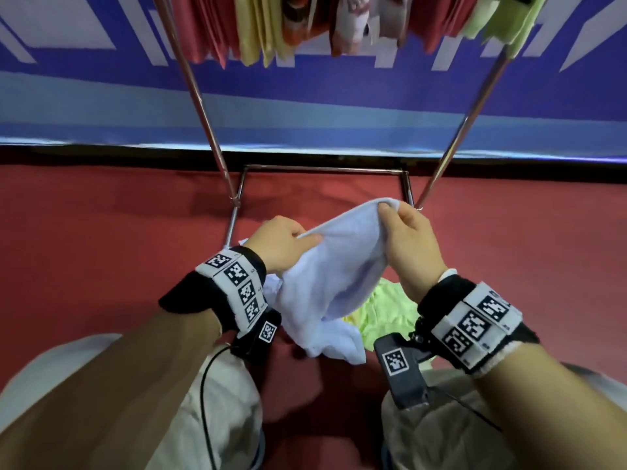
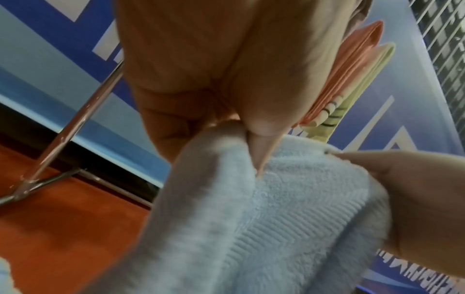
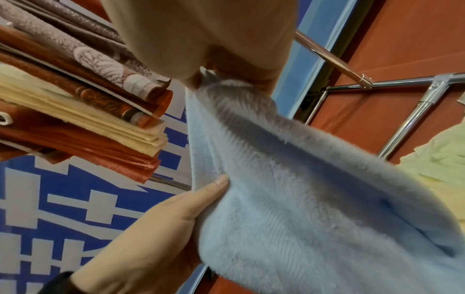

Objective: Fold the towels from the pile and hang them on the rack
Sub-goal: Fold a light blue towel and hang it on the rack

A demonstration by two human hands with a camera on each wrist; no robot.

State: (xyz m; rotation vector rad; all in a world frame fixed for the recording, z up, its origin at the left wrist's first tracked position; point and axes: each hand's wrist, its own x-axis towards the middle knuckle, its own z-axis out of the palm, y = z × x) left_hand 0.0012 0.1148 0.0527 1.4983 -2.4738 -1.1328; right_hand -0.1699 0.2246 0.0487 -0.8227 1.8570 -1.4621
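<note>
Red floor (image 1: 101,232) runs to a blue banner (image 1: 305,106), and the rack (image 1: 203,106) stands on it ahead of me. I hold the blue towel (image 1: 332,273) in the air over the rack's base, above the pile (image 1: 383,317). My left hand (image 1: 281,245) pinches its top edge, thumb on top. My right hand (image 1: 410,242) pinches the far corner between thumb and fingers. The held edge runs left to right, rising toward the right hand. The rest hangs down toward me, its lower end bunched. The pile is mostly hidden behind towel and wrists; only green cloth shows plainly. The rack's top bar is cut off by the frame, and the hung towels (image 1: 258,28) show only their lower ends.
</note>
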